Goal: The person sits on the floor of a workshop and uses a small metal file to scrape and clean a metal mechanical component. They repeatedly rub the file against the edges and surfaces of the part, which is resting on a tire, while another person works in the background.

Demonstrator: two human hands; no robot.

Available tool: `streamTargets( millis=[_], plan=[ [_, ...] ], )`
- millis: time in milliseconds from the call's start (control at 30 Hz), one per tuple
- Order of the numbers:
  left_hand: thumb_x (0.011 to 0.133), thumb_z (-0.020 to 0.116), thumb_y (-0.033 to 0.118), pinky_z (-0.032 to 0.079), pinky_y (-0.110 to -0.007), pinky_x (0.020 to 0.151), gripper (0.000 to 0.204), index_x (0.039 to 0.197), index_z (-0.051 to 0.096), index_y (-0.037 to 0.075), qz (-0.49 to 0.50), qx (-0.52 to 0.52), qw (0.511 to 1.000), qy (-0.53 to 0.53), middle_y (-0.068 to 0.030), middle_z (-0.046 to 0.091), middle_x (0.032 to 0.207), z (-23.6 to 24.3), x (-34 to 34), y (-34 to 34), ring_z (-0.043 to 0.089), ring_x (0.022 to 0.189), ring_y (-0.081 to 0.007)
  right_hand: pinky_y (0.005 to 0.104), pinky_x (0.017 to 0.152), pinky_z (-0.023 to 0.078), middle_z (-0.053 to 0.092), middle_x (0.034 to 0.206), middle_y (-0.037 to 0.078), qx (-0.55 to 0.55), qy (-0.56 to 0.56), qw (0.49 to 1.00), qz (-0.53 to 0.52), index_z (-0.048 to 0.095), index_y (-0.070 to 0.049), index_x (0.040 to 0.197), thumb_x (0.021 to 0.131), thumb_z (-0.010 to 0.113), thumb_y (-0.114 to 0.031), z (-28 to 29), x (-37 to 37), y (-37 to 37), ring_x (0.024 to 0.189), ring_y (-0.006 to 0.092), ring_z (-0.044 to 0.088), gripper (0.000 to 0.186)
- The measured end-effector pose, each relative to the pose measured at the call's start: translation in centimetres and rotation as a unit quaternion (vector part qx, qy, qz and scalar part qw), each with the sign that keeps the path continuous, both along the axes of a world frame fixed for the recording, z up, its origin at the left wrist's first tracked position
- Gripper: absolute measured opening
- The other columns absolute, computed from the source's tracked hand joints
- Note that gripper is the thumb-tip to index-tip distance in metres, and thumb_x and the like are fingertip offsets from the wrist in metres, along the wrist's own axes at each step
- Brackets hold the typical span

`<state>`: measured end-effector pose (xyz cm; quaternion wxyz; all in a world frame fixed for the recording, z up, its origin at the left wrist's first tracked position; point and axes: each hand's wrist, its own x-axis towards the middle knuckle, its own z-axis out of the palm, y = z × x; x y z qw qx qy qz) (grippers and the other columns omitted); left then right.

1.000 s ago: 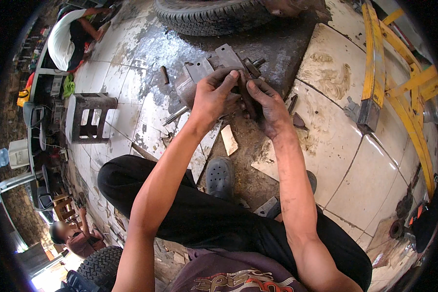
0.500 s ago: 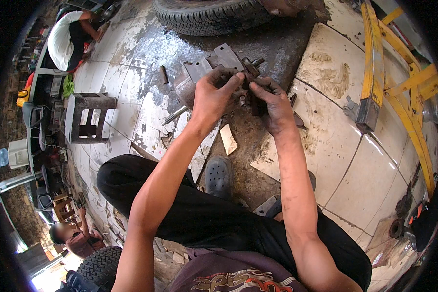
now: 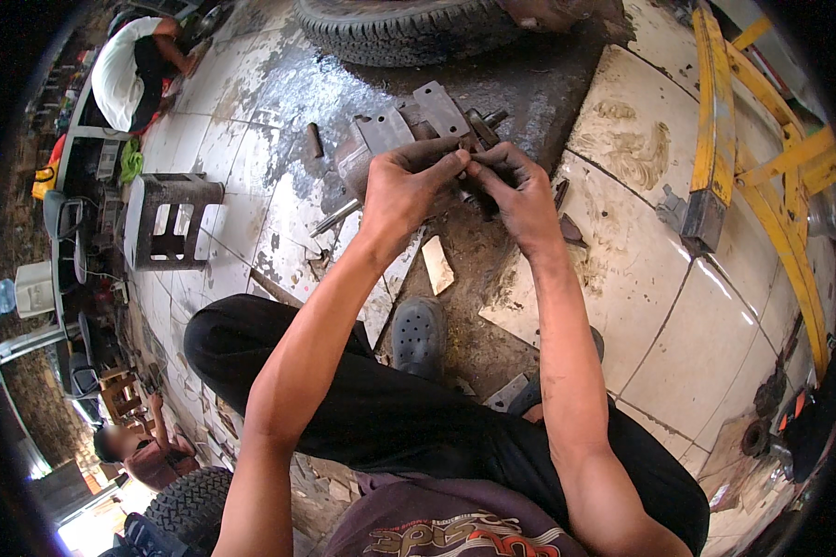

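A greasy metal machine part [image 3: 392, 131] with flat mounting plates and a splined shaft [image 3: 335, 218] lies on the floor in front of me. Over its near side, my left hand [image 3: 407, 183] is closed, thumb and forefinger pinched together. My right hand [image 3: 518, 190] meets it there, its fingers also pinched, blackened with grease. Whatever sits between the fingertips is too small to name. Just beyond them a threaded bolt end [image 3: 495, 118] sticks out of the part. Both hands hide the part's near right side.
A tyre [image 3: 409, 37] lies at the far side. Yellow metal stands [image 3: 711, 121] are at the right, a plastic stool [image 3: 175, 223] at the left. A small metal pin [image 3: 314, 141] and a broken tile piece [image 3: 437, 265] lie nearby. Two other people are on the left.
My right hand has shifted slightly left and its fingertips have come together with those of my left hand. The left hand has hardly moved.
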<state>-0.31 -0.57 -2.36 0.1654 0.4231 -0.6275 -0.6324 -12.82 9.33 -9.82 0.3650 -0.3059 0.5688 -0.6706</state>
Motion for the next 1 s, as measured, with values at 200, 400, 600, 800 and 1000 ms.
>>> streamTargets(
  millis=[200,400,600,800,1000],
  plan=[
    [0.09,0.078,0.017,0.055,-0.026,0.073,0.03,0.111,0.07,-0.003,-0.023,-0.073,0.996,0.036,-0.0076,0.073,0.097,-1.4,0.6,-0.3,0.067,0.082,-0.0113,0.0266,0.078,0.048,0.071,0.087,0.001,0.012,0.049,0.998,0.041,0.071,-0.002,0.094,0.091,0.073,-0.013,1.2,-0.7,0.4,0.084,0.0078,0.059,0.012],
    [0.089,0.079,0.014,0.054,-0.025,0.072,0.028,0.11,0.067,-0.001,-0.017,-0.092,0.992,0.089,-0.006,0.071,0.093,-2.1,0.1,0.2,0.065,0.081,-0.0099,0.0265,0.076,0.05,0.073,0.088,0.002,0.0,0.06,0.998,0.026,0.072,-0.001,0.095,0.089,0.073,-0.009,0.8,-1.1,0.5,0.084,0.0078,0.061,0.01],
    [0.091,0.074,0.009,0.053,-0.024,0.068,0.018,0.106,0.068,0.0,0.051,0.008,0.994,0.099,-0.0048,0.071,0.095,-1.2,-0.9,-0.3,0.064,0.082,-0.0091,0.0257,0.076,0.052,0.075,0.091,0.006,-0.032,0.089,0.991,-0.091,0.074,-0.001,0.102,0.088,0.073,-0.006,1.7,1.2,-0.5,0.084,0.0079,0.063,0.015],
    [0.092,0.075,0.011,0.054,-0.025,0.069,0.023,0.11,0.066,0.001,0.035,0.039,0.99,0.134,-0.0047,0.07,0.098,-1.3,-1.1,-0.7,0.065,0.086,-0.0107,0.0271,0.078,0.053,0.076,0.093,0.009,-0.004,0.112,0.986,-0.124,0.075,-0.001,0.106,0.088,0.073,-0.004,1.4,1.7,-0.5,0.087,0.0095,0.067,0.019],
    [0.092,0.075,0.015,0.055,-0.029,0.085,0.036,0.122,0.065,-0.001,-0.025,-0.042,0.996,0.079,-0.0085,0.072,0.109,-1.4,-1.8,-0.8,0.066,0.1,-0.014,0.0294,0.08,0.053,0.076,0.096,0.012,-0.02,0.106,0.986,-0.126,0.075,-0.001,0.105,0.087,0.073,-0.004,1.2,-0.1,-0.1,0.088,0.0158,0.07,0.018]
  ],
)
